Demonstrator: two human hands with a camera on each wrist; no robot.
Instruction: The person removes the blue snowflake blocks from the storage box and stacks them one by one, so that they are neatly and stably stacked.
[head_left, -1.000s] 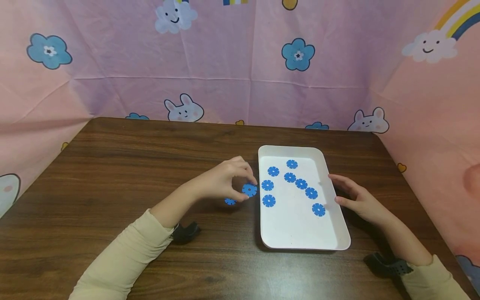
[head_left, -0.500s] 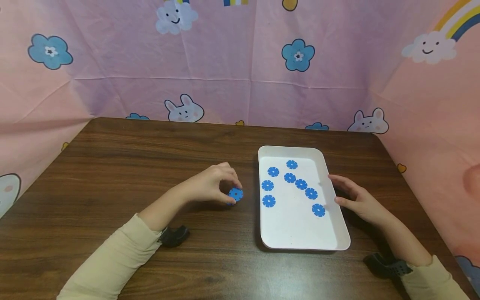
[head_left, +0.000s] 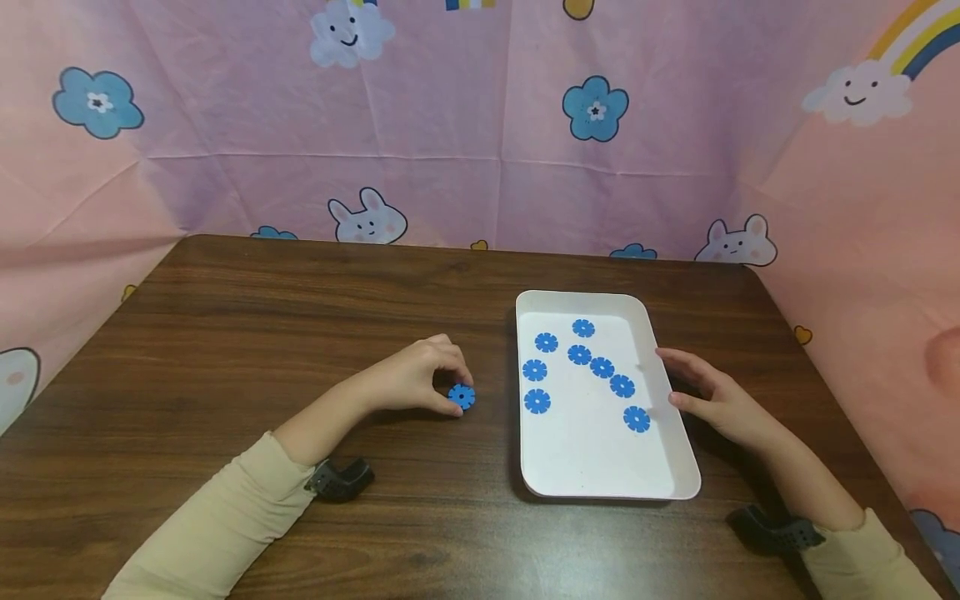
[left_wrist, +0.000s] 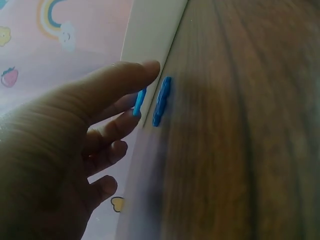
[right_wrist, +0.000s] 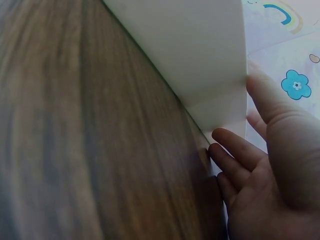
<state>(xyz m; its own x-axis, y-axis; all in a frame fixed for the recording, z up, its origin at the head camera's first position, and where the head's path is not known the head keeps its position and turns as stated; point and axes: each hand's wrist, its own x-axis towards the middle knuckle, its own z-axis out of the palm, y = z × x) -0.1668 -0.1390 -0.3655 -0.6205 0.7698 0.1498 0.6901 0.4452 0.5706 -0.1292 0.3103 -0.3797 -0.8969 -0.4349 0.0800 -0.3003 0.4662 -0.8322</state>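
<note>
At nine o'clock from the tray, a blue disc is pinched by the left hand; at three, the right hand is spread.

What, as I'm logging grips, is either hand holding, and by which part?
The left hand pinches a blue disc by its rim. The right hand appears only to touch the white tray.

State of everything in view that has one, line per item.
Left hand: pinching a disc
Pinched disc: held above the table
Lower disc: lying flat on the table
Tray: upright, loaded
Eight tray discs: lying flat
Right hand: relaxed, touching tray's side
Sleeves: pushed up
</note>
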